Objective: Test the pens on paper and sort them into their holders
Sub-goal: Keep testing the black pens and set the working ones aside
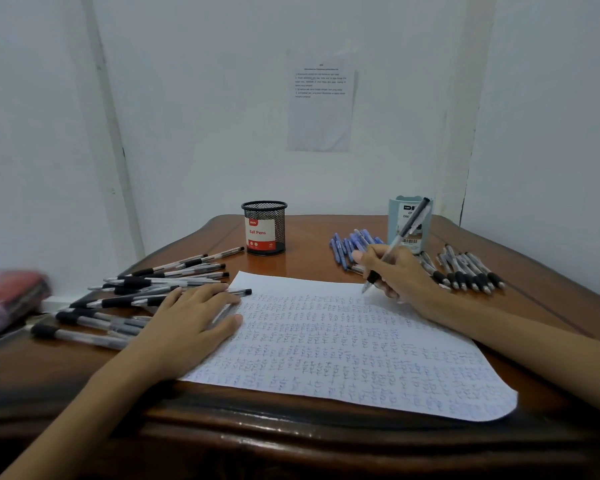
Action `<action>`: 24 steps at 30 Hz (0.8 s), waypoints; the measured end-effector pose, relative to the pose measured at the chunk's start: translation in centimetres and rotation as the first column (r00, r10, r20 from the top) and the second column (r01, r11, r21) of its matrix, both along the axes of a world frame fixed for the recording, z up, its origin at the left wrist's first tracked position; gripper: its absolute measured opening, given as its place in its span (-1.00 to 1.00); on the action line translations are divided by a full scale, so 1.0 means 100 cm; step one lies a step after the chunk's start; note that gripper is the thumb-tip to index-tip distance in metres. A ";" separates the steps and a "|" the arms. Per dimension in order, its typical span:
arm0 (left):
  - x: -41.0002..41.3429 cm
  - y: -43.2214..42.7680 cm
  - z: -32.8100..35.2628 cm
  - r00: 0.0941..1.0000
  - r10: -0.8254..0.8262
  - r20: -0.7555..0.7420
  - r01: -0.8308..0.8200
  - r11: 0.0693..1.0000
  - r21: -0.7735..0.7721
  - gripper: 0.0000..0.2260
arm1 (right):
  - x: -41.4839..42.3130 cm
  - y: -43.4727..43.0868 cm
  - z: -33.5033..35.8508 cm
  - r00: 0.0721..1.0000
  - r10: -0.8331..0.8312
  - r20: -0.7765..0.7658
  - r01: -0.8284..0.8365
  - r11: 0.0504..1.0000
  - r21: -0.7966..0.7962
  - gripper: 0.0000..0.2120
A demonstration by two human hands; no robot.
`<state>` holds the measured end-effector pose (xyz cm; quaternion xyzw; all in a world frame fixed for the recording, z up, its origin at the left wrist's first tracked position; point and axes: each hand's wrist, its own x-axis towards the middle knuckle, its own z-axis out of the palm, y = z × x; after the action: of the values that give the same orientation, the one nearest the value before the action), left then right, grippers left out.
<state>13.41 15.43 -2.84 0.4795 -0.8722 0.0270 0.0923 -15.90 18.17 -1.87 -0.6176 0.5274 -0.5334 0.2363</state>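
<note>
1. While the right hand point(392, 271) keeps a tight grip on a clear pen point(403, 233), pinching it at its black rubber sleeve, the tip meets the far right part of the paper point(343, 344).
2. That paper lies on the near middle of the worktop point(309, 244) and is filled with rows of small scribbles.
3. The left hand point(191, 320) lies palm down on the paper's left edge, its grip slack and fingers straight, over a couple of pens.
4. A loose pile of black-sleeved pens point(142, 285) spreads to the left of that hand.
5. A black mesh holder point(264, 227) stands at the far middle; a pale blue holder point(395, 216) stands far right, behind the held pen.
6. Blue pens point(349, 244) lie just left of the pale blue holder, and a row of dark-tipped pens point(465, 268) lies to its right.
</note>
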 end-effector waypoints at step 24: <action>0.001 0.000 0.000 1.000 0.010 0.009 -0.010 1.000 0.016 -0.09 | -0.001 0.009 0.015 1.000 -0.012 -0.021 0.012 0.999 -0.042 -0.97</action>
<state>13.49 15.42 -2.83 0.4846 -0.8703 0.0227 0.0845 -15.96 19.09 -0.36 -0.6248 0.5223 -0.5393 0.2146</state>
